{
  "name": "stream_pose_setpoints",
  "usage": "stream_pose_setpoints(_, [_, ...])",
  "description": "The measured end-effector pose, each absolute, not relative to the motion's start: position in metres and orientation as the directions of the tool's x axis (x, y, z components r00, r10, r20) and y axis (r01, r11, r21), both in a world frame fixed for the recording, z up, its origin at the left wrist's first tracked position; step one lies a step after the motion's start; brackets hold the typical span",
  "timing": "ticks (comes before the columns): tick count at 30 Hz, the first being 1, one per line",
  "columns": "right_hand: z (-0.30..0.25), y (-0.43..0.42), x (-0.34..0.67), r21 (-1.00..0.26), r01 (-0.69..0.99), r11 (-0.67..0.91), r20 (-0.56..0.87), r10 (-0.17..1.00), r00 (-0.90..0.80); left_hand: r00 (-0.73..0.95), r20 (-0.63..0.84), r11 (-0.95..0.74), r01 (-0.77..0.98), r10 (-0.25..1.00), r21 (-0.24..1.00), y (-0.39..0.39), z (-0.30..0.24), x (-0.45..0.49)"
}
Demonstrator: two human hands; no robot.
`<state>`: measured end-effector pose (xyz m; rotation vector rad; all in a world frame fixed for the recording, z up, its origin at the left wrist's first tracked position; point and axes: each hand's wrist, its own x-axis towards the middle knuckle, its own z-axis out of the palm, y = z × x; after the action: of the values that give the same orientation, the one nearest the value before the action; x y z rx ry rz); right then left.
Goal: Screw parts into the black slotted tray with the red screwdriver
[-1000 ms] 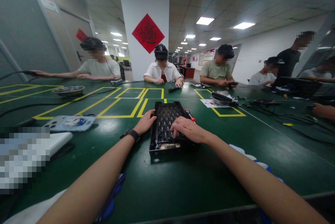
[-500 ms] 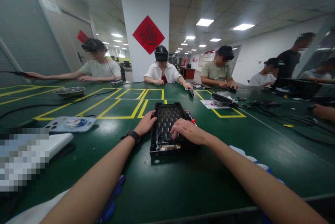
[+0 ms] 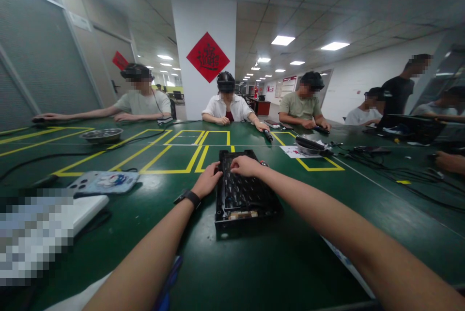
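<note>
A black rectangular tray-like housing with a ribbed grid inside lies on the green table straight ahead of me. My left hand, with a black watch on the wrist, rests against the housing's left edge, fingers curled on the rim. My right hand reaches over the far end of the housing, fingers bent down onto its inner surface. A red-handled screwdriver lies just beyond the right hand, mostly hidden by it.
A phone in a pale blue case and a white box lie at the left. A metal bowl and cables sit farther off. A black device on paper lies at the right. Several people sit around the far side.
My right hand moved from the near middle of the housing to its far end. The camera tilted slightly. The left hand stayed on the left edge.
</note>
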<state>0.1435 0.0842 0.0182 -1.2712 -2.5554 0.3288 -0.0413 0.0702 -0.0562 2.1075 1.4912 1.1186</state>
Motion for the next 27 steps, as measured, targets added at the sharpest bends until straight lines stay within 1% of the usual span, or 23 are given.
stream_pose_setpoints(3, [0.005,0.099,0.126,-0.338,0.771,0.540,0.179,0.841,-0.511,0.155,0.412,-0.409,0.638,0.898,0.652,0.069,-0.055,-0.041])
stream_pose_setpoints(7, [0.002,0.106,0.117,-0.422,0.751,0.508,0.179,0.859,-0.480,0.148,0.412,-0.405,0.637,0.899,0.655,0.069,-0.055,-0.041])
stream_pose_setpoints(11, [0.014,0.093,0.129,-0.573,0.675,0.465,0.159,0.871,-0.465,0.149,0.403,-0.399,0.641,0.903,0.656,0.068,-0.055,-0.041])
stream_pose_setpoints(14, [0.021,0.061,0.152,-0.705,0.571,0.421,0.147,0.874,-0.463,0.154,0.406,-0.404,0.643,0.901,0.651,0.067,-0.054,-0.041])
stream_pose_setpoints(15, [0.023,0.048,0.162,-0.762,0.507,0.403,0.148,0.870,-0.471,0.157,0.410,-0.408,0.644,0.898,0.647,0.067,-0.054,-0.041])
stream_pose_setpoints(16, [0.024,0.035,0.171,-0.898,0.326,0.297,0.118,0.874,-0.472,0.160,0.413,-0.412,0.644,0.896,0.644,0.067,-0.054,-0.041])
stream_pose_setpoints(17, [0.025,0.023,0.180,-0.967,0.164,0.193,0.092,0.871,-0.483,0.163,0.416,-0.416,0.644,0.895,0.642,0.067,-0.055,-0.041])
stream_pose_setpoints(18, [0.025,0.013,0.188,-0.990,0.058,0.126,0.083,0.873,-0.481,0.165,0.420,-0.420,0.644,0.893,0.640,0.067,-0.055,-0.041])
stream_pose_setpoints(19, [0.025,0.004,0.195,-0.996,-0.014,0.091,0.086,0.872,-0.481,0.167,0.421,-0.422,0.643,0.892,0.639,0.067,-0.055,-0.041])
stream_pose_setpoints(20, [0.024,-0.003,0.200,-0.994,-0.046,0.097,0.107,0.872,-0.478,0.167,0.419,-0.421,0.642,0.892,0.640,0.067,-0.055,-0.041])
stream_pose_setpoints(21, [0.022,-0.008,0.204,-0.991,-0.048,0.125,0.132,0.870,-0.476,0.166,0.415,-0.418,0.642,0.895,0.643,0.067,-0.054,-0.041])
stream_pose_setpoints(23, [0.019,-0.015,0.208,-0.981,0.007,0.192,0.162,0.847,-0.507,0.165,0.407,-0.411,0.643,0.898,0.647,0.066,-0.054,-0.040])
stream_pose_setpoints(27, [0.015,-0.019,0.213,-0.949,0.183,0.259,0.089,0.772,-0.630,0.156,0.406,-0.404,0.644,0.900,0.650,0.066,-0.053,-0.038])
